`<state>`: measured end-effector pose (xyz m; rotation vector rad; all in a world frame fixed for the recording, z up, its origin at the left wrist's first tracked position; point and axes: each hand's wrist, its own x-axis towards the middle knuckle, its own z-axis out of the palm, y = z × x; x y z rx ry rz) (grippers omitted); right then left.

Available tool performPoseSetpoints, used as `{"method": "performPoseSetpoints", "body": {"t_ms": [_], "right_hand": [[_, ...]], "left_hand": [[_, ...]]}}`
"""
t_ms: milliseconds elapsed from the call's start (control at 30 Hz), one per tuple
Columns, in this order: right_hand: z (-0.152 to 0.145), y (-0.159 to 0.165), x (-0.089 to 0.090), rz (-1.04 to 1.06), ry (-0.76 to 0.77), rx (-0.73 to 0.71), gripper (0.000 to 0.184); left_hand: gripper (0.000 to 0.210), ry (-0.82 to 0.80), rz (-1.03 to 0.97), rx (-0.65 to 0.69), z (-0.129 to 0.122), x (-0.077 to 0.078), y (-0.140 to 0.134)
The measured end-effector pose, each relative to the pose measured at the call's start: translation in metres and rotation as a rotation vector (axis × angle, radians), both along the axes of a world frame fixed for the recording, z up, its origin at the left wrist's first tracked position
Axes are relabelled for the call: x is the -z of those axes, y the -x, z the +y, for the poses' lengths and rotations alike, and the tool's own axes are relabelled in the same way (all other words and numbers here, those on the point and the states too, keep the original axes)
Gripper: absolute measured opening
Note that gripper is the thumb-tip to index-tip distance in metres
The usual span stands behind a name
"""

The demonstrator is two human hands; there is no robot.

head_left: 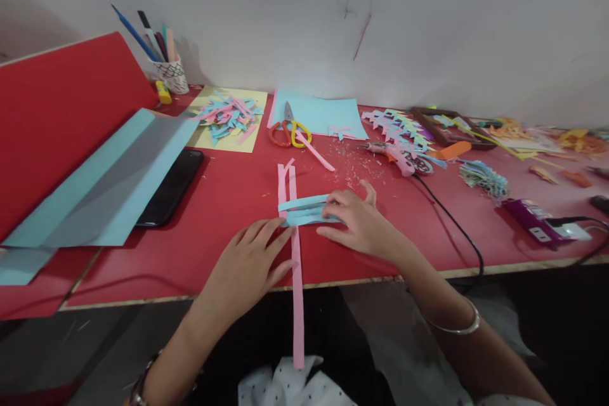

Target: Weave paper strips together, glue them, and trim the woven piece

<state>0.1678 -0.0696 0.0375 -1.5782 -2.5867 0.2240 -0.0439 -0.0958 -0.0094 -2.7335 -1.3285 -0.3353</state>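
Blue paper strips (304,211) cross over pink paper strips (297,292) near the table's front edge. One pink strip hangs over that edge towards my lap. My left hand (250,257) lies at the left end of the blue strips, its fingers stretched and tips touching the crossing; the thumb is apart, beside the pink strip. From the right, my right hand (359,219) has its bent fingers on the blue strips' right ends, which it partly hides. Beyond the crossing lie scissors (288,127) with red and yellow handles, over another pink strip (314,151).
Left are blue sheets (109,184), a black phone (174,190), a red board (61,120) and a pen cup (172,76). Cut strips (231,115) are heaped behind. To the right sit a pink glue gun (394,155) with a trailing cord and a purple power strip (535,222).
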Motion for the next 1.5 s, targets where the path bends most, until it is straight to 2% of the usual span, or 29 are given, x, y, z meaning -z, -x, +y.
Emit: {"method": "performPoseSetpoints", "body": {"t_ms": [267,500,767,1033,1133,1200,1267,1333,1500], "right_hand": [[0.008,-0.003,0.011,-0.078,-0.096,0.208,0.021],[0.009,-0.016,0.009,-0.049,-0.083,0.124,0.015],[0.005,-0.034,0.018,0.009,-0.157,0.196,0.022],[0.008,-0.05,0.013,-0.008,-0.16,0.228,0.023],[0.005,-0.042,0.01,0.035,-0.227,0.295,0.02],[0.004,-0.03,0.009,0.088,-0.248,0.256,0.016],[0.005,-0.016,0.011,0.103,-0.189,0.122,0.013],[0.008,-0.002,0.012,0.072,-0.098,0.023,0.019],[0.013,0.019,0.01,-0.034,0.021,0.044,0.018]], "left_hand": [[0.037,0.026,-0.029,-0.009,-0.001,-0.001,0.0],[0.037,0.022,-0.027,-0.009,0.0,0.0,0.0],[0.035,-0.012,-0.035,0.017,0.0,-0.001,-0.001],[0.035,-0.014,-0.01,0.017,0.0,-0.002,0.0],[0.035,-0.025,-0.01,0.02,0.0,-0.001,0.0],[0.037,-0.035,-0.017,0.023,0.0,0.0,0.0],[0.04,-0.056,-0.02,0.017,0.0,-0.001,0.0],[0.043,-0.073,-0.017,0.014,0.0,-0.001,-0.001],[0.038,-0.034,-0.018,0.029,0.001,-0.005,-0.002]]}}
